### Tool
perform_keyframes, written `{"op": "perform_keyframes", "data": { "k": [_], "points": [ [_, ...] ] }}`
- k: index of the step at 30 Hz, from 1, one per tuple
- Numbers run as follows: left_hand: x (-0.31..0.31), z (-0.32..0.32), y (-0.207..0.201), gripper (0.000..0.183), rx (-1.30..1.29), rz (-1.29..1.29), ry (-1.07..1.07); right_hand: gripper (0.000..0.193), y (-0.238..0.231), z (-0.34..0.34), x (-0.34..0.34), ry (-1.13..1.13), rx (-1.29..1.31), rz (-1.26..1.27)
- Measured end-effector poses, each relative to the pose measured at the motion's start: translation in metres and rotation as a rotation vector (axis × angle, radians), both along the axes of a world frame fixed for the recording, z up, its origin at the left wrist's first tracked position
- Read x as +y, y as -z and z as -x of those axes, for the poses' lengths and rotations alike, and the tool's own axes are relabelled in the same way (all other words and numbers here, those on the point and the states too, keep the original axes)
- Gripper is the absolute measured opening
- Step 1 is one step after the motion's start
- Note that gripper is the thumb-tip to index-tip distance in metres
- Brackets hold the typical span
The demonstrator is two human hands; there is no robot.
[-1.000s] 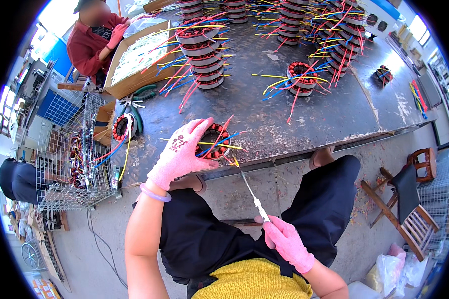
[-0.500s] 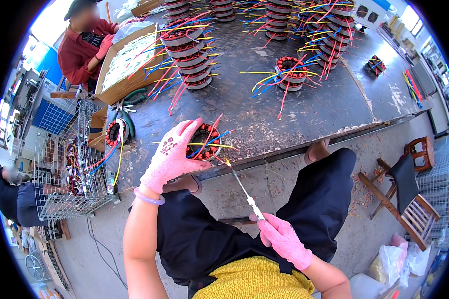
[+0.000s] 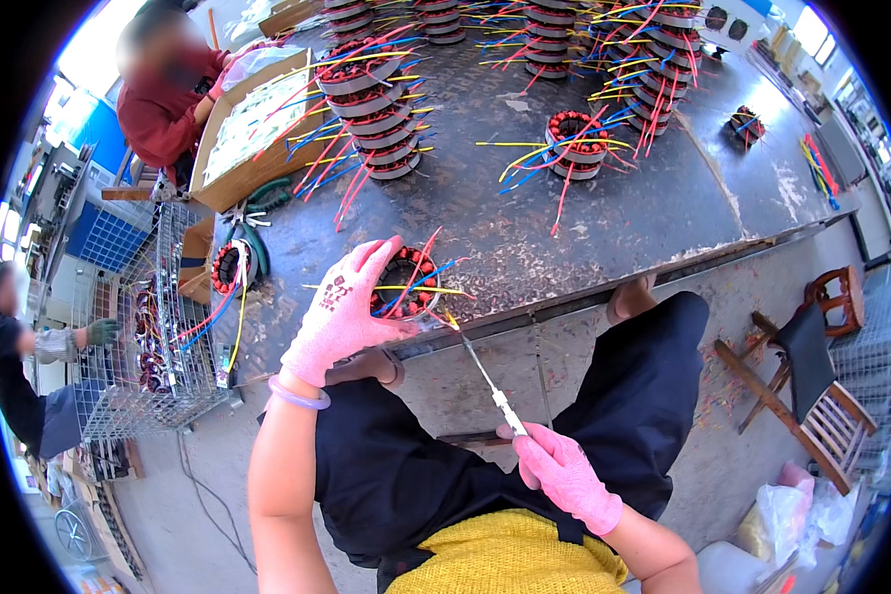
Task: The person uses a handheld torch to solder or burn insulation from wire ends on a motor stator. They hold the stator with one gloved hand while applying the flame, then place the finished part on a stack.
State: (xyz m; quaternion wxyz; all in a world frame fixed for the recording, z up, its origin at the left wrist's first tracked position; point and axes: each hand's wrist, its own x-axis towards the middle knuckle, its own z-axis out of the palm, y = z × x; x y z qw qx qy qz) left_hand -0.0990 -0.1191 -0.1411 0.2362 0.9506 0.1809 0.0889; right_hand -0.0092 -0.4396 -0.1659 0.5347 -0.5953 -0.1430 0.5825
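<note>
My left hand [image 3: 335,307], in a pink glove, is closed round the left side of a motor stator [image 3: 406,282] at the table's front edge. The stator is a ring with red windings inside, and red, blue and yellow lead wires stick out of it. In my right hand [image 3: 564,473], also gloved in pink, is a long-necked lighter [image 3: 503,404] with a white handle and a thin metal stem. A small yellow-orange glow, like a flame, shows at the stem's tip, just below the stator's lower right side, close to its wires.
Stacks of stators [image 3: 381,119] stand across the dark table [image 3: 475,188]. A single stator [image 3: 576,147] sits right of centre. Another stator [image 3: 233,265] lies by pliers [image 3: 252,223] at the left edge, near a cardboard box [image 3: 252,129] and a wire cart [image 3: 148,346]. Two co-workers are at the left.
My hands, the stator and the lighter have barely moved. The co-worker at the upper left has leaned forward, and the one at the far left now has a gloved hand over the wire cart.
</note>
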Motion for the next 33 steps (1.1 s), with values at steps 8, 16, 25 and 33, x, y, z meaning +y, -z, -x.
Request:
{"op": "perform_keyframes", "data": {
  "k": [8,16,25,33],
  "points": [
    [-0.0026,0.0001,-0.0033,0.1,0.017,-0.003,-0.015,0.033,-0.0028,-0.0003,0.0013,0.027,0.088,0.033],
    [-0.0011,0.0003,0.0005,0.101,0.014,-0.027,-0.007,0.034,0.0028,-0.0009,-0.0008,-0.023,-0.027,0.007],
    [-0.0017,-0.0004,-0.002,0.102,0.008,-0.015,0.0,0.033,0.0046,-0.0009,-0.0017,-0.024,-0.045,-0.002],
    [-0.0016,0.0005,0.0004,0.101,0.0,-0.039,0.001,0.033,0.0026,0.0011,-0.0002,0.012,0.033,0.0]
  ]
}}
